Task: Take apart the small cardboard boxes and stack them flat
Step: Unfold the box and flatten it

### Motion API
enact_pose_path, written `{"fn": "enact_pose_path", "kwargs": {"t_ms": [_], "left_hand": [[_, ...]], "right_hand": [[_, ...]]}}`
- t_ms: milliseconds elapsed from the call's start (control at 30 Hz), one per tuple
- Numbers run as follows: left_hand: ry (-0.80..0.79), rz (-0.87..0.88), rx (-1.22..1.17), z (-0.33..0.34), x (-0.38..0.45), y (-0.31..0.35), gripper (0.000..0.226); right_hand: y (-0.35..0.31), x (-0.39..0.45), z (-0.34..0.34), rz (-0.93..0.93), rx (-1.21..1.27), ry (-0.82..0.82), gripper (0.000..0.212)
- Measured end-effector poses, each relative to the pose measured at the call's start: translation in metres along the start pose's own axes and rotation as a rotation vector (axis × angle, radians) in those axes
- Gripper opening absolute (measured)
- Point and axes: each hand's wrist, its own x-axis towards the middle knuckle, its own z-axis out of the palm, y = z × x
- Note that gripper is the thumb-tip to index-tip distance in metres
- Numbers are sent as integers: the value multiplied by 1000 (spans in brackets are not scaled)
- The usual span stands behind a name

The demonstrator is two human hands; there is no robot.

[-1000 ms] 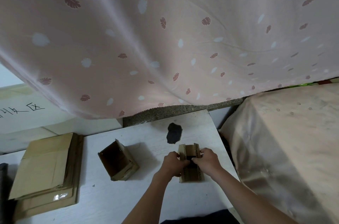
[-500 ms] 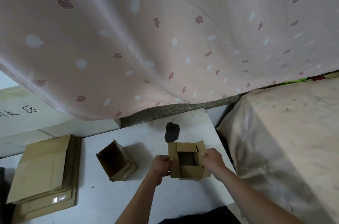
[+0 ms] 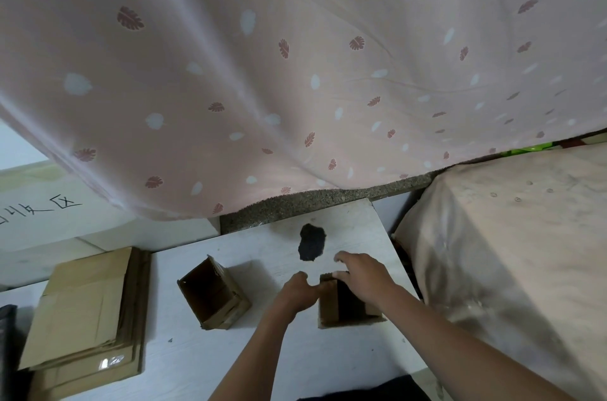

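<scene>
A small brown cardboard box stands open on the white table, its dark inside facing up. My left hand grips the box's left wall at its top edge. My right hand hovers over the box's far right side with fingers spread, touching its top rim. A second small box lies tipped on its side to the left, open end toward the far left. At the table's left edge lies a stack of flattened cardboard.
A black patch marks the table just beyond the hands. A pink leaf-print curtain hangs over the back. A cloth-covered block stands close on the right. A dark object sits at the far left edge.
The box's flaps have been opened out, and the box now stands open-topped. My right hand has let go of the right side and lifted over the rim; my left keeps its hold.
</scene>
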Motion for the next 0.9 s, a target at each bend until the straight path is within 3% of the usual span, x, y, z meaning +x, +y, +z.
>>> {"fn": "enact_pose_path", "kwargs": {"t_ms": [133, 233, 300, 433, 500, 633, 733, 833, 900], "left_hand": [[-46, -85, -5, 17, -6, -3, 84], [-21, -77, -32, 29, -9, 0, 72], [6, -59, -44, 36, -10, 5, 66], [-2, -22, -106, 43, -8, 10, 54], [-55, -1, -180, 40, -6, 6, 47], [-155, 15, -401, 25, -6, -6, 29], [-138, 9, -409, 17, -8, -7, 26], [-136, 32, -340, 15, -10, -5, 39], [-138, 81, -324, 14, -12, -5, 35]], "right_hand": [[7, -5, 9, 206, 81, 99, 101], [19, -16, 21, 470, 289, 150, 119], [25, -23, 28, 559, 406, 95, 114], [29, -26, 32, 567, 413, 70, 59], [30, -23, 29, 546, 461, 110, 47], [40, -17, 17, 572, 907, 188, 29], [42, -12, 13, 602, 1105, 192, 26], [40, -9, 11, 643, 1243, 171, 20], [42, -6, 8, 684, 1308, 151, 32]]}}
